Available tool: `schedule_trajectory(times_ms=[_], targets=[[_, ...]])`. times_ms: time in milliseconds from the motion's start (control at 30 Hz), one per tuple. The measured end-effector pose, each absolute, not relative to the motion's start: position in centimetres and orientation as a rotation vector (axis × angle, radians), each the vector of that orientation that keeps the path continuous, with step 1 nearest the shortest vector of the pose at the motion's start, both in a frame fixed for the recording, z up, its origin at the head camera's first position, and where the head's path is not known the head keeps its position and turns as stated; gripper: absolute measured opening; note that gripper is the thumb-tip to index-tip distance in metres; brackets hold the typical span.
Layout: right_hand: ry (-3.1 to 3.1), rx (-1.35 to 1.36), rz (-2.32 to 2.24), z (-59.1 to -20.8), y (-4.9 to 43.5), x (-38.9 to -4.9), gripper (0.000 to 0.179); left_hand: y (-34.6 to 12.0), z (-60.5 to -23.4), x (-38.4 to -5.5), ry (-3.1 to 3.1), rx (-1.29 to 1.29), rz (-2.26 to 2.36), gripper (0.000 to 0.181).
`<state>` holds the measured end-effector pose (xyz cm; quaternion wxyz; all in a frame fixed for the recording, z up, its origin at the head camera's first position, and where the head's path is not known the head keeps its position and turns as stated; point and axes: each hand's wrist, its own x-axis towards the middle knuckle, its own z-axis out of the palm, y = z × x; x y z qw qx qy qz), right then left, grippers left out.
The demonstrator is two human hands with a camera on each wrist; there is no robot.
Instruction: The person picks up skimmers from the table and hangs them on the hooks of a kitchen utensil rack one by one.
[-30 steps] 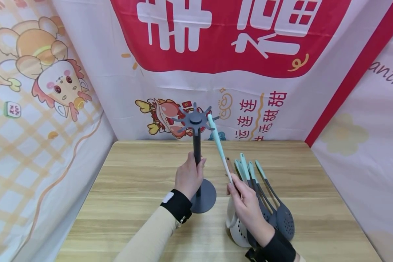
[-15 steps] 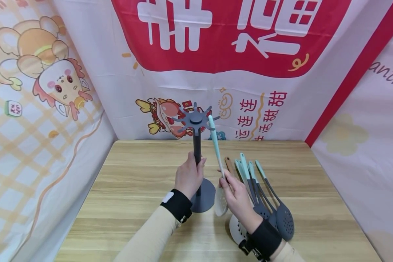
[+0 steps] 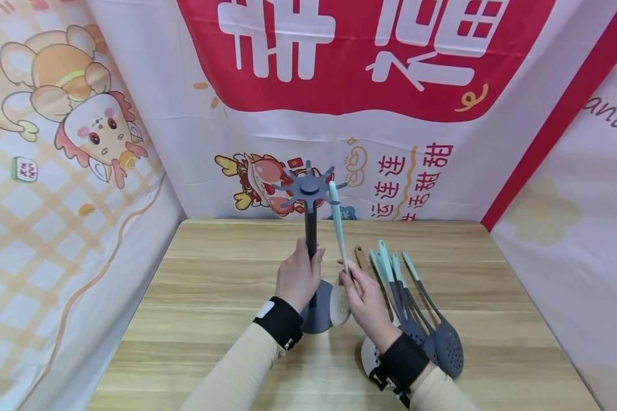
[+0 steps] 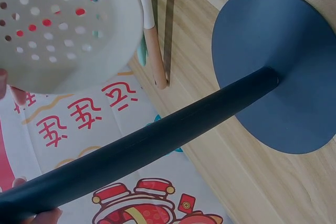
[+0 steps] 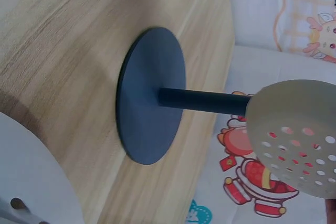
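The pole of a dark stand (image 3: 311,228) is grasped by the left hand (image 3: 298,274), whose fingers and thumb are wrapped around it at mid-height; the left forearm is stretched forward and inward across the desk (image 3: 211,274), its cuff covered by a black wristband (image 3: 283,321). The stand is kept upright, with its round base (image 3: 316,319) set on the desk. A pale perforated skimmer (image 3: 340,305) is pinched at its shaft by the right hand (image 3: 366,299), just beside the pole. The right forearm is angled forward and to the left, and the wrist is circled by another black band (image 3: 405,362). The skimmer is held nearly upright, its head turned downward beside the base and its mint handle (image 3: 336,220) raised to the hooked top (image 3: 309,184); whether a hook is touched cannot be told. To the right, dark slotted utensils (image 3: 449,348) with mint grips are laid close together, and a second pale perforated head (image 3: 370,357) is partly covered by the right wrist.
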<state>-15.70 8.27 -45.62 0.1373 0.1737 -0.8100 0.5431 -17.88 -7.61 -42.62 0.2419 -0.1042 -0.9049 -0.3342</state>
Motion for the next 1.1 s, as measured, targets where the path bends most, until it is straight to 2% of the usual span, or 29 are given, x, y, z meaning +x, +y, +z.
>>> schedule_trajectory(times_ms=[467,700,1100], targets=[[-2.273,0.499,1.679,-46.9,7.3,-17.3,0.026,-7.4,-42.9,-18.0,-2.487,-0.280,-0.933,0.022],[-2.239,0.547,1.718,-46.8,6.5,-18.2,0.021,-7.5,-42.8,-18.1,-2.440,-0.280,-0.910,0.022],[-2.286,0.500,1.754,-46.0,6.2,-18.1,0.021,-7.5,-42.6,-18.0,-2.481,-0.252,-0.935,0.023]])
